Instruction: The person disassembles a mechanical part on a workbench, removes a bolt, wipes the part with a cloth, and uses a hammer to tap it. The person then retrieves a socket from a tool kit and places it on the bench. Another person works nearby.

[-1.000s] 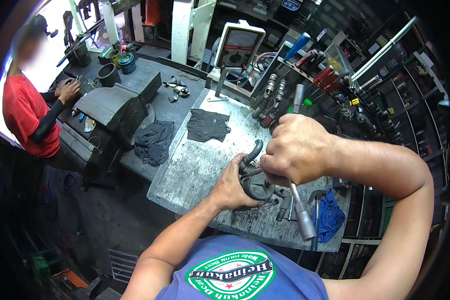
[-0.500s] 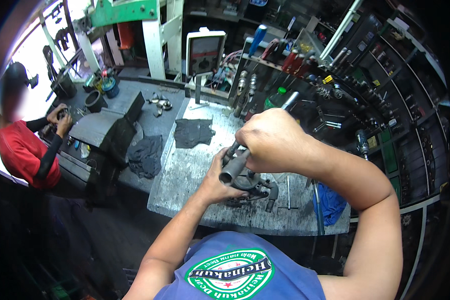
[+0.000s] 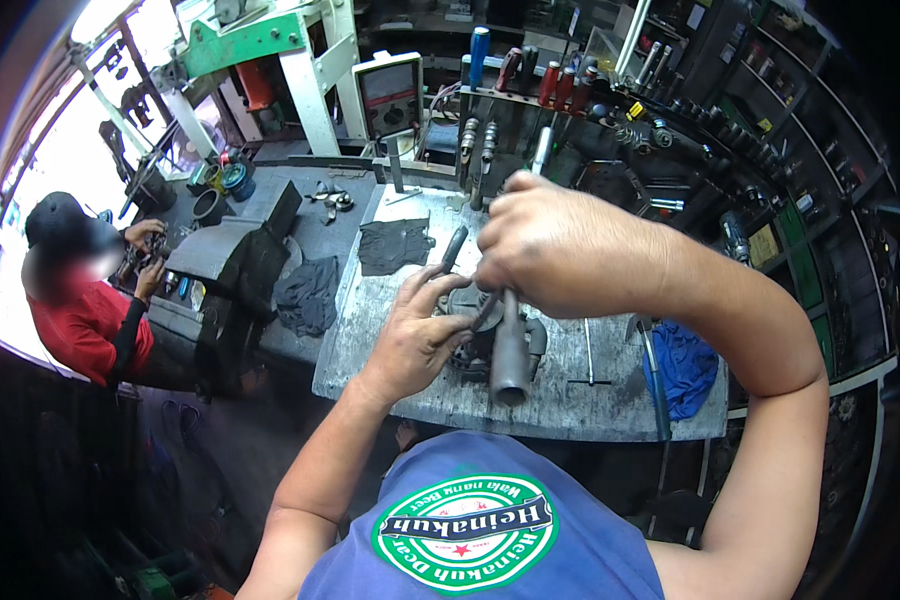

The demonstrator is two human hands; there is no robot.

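Note:
My right hand (image 3: 535,245) is closed around a metal tool. Its bright bar (image 3: 543,150) sticks out above the fist, and a grey tubular end (image 3: 510,372) hangs below, pointing toward me. Under it, on the bench, lies a dark round metal housing (image 3: 466,360) with a curved pipe stub (image 3: 537,340) at its right. My left hand (image 3: 415,330) curls its fingers and thumb around the left side of that housing. A dark rod-like piece (image 3: 454,247) rises beyond the left fingers. The right fist and the tool hide part of the housing.
The worn bench top (image 3: 370,370) bears a dark cloth (image 3: 395,247), a T-handle wrench (image 3: 589,360) and a blue cloth (image 3: 688,370). Screwdrivers (image 3: 550,82) and sockets stand in a rack behind. At left, a person in red (image 3: 90,325) works beside a large vise (image 3: 235,265).
My right hand has turned the tool, so its tubular end moved right and now points straight toward me. My left hand has shifted slightly left on the housing. The view has moved a little.

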